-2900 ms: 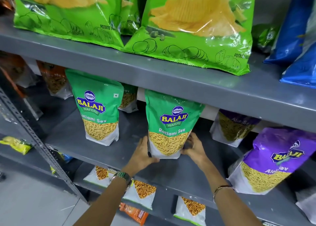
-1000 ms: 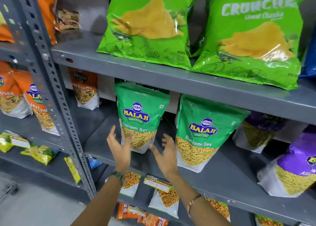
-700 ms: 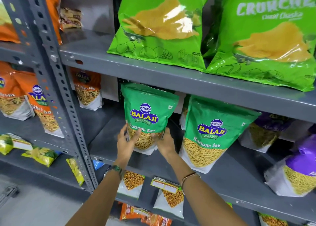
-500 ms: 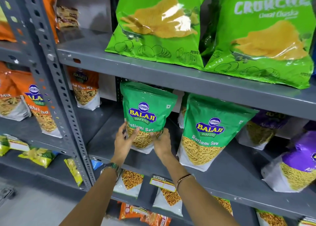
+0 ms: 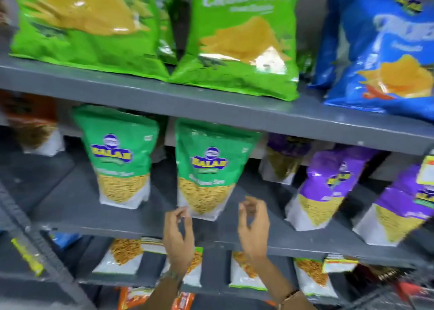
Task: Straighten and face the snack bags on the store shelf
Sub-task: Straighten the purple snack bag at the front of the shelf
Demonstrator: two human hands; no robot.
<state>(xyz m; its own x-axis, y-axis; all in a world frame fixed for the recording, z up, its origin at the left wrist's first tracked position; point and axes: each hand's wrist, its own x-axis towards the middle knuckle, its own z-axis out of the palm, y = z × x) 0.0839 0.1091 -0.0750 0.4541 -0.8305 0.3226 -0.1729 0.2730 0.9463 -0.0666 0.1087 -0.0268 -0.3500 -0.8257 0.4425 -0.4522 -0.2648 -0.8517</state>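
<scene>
Frame is blurring with motion; fine print is not reading.

Nearest: two bare forearms are rising from the bottom edge. Left hand [image 5: 179,239] is hanging in front of the middle shelf [image 5: 98,218] lip, fingers loosely curled and parted, gripping nothing; its fingertips are sitting just beside the lower left corner of the right green bag [image 5: 209,168], contact not clear. Right hand [image 5: 254,231] is likewise half open, fingers bent, empty, sitting just right of that bag's base and apart from it. A watch is showing on the left wrist, a bracelet on the right.

Behind the hands: the right green bag is standing upright on the middle shelf, front facing out. The left green bag [image 5: 119,154] is standing beside it with a gap between, also facing out. To the right, two purple bags [image 5: 326,187] are leaning left.

Below: small white-and-green packs [image 5: 122,255] are lying on the lower shelf.

Farthest, above: two big lime chip bags [image 5: 244,39] are leaning on the top shelf [image 5: 234,108], with a blue bag [image 5: 385,51] at right.
</scene>
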